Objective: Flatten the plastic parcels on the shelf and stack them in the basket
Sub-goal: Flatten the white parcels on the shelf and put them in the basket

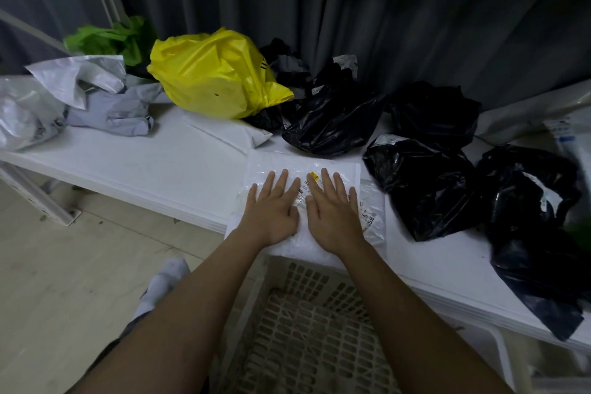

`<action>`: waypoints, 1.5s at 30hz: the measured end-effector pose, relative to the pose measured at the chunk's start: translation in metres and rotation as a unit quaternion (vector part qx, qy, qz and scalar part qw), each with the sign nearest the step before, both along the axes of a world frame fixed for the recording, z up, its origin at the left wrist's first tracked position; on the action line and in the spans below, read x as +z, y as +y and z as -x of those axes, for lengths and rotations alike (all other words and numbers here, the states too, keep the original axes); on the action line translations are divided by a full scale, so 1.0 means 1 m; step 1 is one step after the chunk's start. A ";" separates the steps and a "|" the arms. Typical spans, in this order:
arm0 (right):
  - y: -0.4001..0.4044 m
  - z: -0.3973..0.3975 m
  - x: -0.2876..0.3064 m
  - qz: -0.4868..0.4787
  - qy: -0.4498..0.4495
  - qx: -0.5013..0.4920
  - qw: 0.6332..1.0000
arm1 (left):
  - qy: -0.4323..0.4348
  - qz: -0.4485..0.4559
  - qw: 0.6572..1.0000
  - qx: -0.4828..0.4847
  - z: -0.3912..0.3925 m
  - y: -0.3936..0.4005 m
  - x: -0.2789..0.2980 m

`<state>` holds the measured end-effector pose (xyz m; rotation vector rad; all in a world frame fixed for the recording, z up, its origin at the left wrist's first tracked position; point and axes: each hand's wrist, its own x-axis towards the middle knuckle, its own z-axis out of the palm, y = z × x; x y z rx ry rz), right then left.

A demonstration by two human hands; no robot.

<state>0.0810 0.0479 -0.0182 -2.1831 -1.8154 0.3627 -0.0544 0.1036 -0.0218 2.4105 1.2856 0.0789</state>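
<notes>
While the white parcel (303, 201) is lying at the front edge of the shelf (144, 169), just above the basket (307, 329), the left hand (271, 211) and right hand (332, 214) are pressing it side by side, fingers straight and spread.

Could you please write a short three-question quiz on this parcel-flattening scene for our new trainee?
1. True or false: both hands lie flat, fingers straight, on the clear plastic parcel at the front edge of the white shelf.
2. Multiple choice: what colour is the large bag behind the left hand? A) red B) yellow C) blue
3. Fill in: the slatted basket below the shelf edge, between the forearms, holds ____ flattened parcels so far.

Key
1. True; the right hand lies beside the left one.
2. B
3. No parcels in the part of it that shows.
</notes>
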 end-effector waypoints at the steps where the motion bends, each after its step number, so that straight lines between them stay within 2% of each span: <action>1: 0.000 0.001 -0.004 0.000 -0.016 -0.003 1.000 | -0.002 -0.007 1.000 0.008 -0.001 -0.002 0.000; 8: 0.004 0.003 -0.015 0.023 -0.054 -0.017 0.998 | -0.026 -0.066 0.995 0.075 -0.007 -0.003 -0.019; 15: 0.006 0.000 -0.019 0.019 -0.057 -0.021 0.998 | 0.013 -0.118 0.992 0.041 -0.004 0.008 -0.028; 21: 0.006 -0.003 -0.028 -0.003 -0.072 -0.019 0.997 | 0.003 -0.118 0.993 0.030 -0.004 0.010 -0.031; 29: 0.007 -0.001 -0.034 -0.036 -0.078 -0.028 0.996 | -0.039 -0.191 0.980 0.032 -0.005 0.009 -0.042; 45: 0.004 0.002 -0.033 -0.029 -0.080 -0.036 0.996 | -0.047 -0.162 0.985 0.040 -0.004 0.012 -0.047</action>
